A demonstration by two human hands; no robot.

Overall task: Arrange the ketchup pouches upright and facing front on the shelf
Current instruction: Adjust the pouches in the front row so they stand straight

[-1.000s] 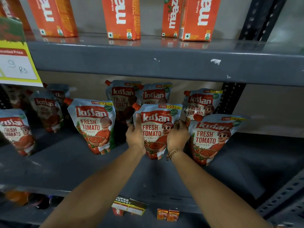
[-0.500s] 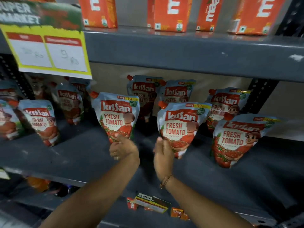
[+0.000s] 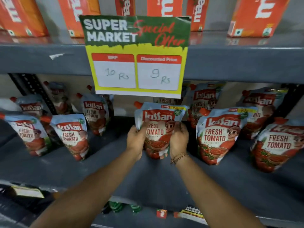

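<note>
Several Kissan ketchup pouches stand on the grey middle shelf [image 3: 105, 163]. My left hand [image 3: 137, 137] and my right hand [image 3: 179, 139] grip the sides of one upright pouch [image 3: 158, 127] in the middle, its label facing me. To its right stand a front pouch [image 3: 217, 135] and another pouch [image 3: 278, 145] at the far right. On the left, a pouch [image 3: 72, 135] and a second pouch [image 3: 28, 135] lean slightly. More pouches stand behind in a back row, partly hidden.
A green and yellow price sign [image 3: 136, 55] hangs from the upper shelf edge [image 3: 41, 58], covering the back pouches. Orange juice cartons [image 3: 256, 15] line the upper shelf. A dark upright post [image 3: 32, 89] stands at back left. Small items lie on the lower shelf [image 3: 162, 213].
Both hands let go of the earlier pouch, moved left and closed on the neighbouring pouch. The view swung left, bringing the price sign to the centre.
</note>
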